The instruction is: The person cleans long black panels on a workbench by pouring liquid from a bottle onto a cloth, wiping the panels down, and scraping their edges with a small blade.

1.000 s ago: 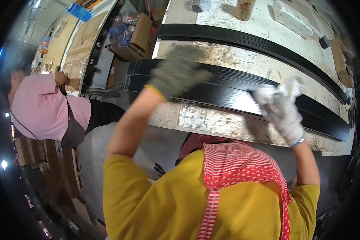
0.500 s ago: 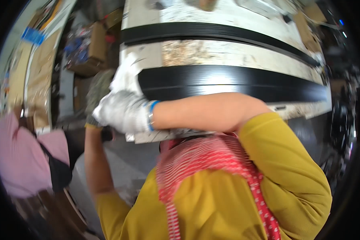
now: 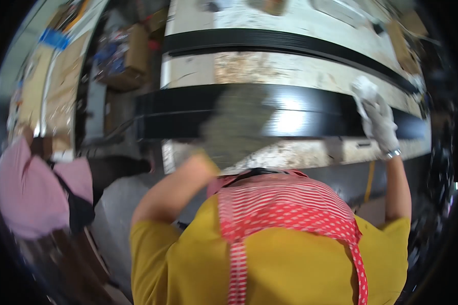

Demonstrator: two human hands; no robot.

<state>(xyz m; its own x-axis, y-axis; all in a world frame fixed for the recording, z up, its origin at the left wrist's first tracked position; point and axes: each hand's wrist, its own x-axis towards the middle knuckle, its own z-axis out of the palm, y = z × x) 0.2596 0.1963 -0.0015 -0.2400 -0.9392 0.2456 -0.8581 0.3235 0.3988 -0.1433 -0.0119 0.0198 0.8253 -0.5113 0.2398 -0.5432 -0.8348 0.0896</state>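
Observation:
A long, glossy black ribbed strip (image 3: 183, 113) lies across the worktable near me. My left hand (image 3: 236, 127), in a dark grey-green glove, is over the left-middle part of this strip; motion smears its fingers. Toward the strip's right end is my right hand (image 3: 382, 127), in a white knit glove, with a white cloth (image 3: 364, 90) gripped in it. The cloth lies against the black surface and reaches past its far edge. Farther back, a second black ribbed strip (image 3: 269, 39) runs roughly parallel.
The worktable (image 3: 188, 71) has a worn, stained white top. Cardboard (image 3: 403, 48) stands at its far right. On the left are a carton (image 3: 136, 48) beside bagged blue parts and another bench (image 3: 61, 86). A person in pink (image 3: 33, 193) is at the lower left.
My right hand has swept from the strip's left end to its right part with the cloth. My left hand has moved right, over the strip. The strip's left end now extends farther left.

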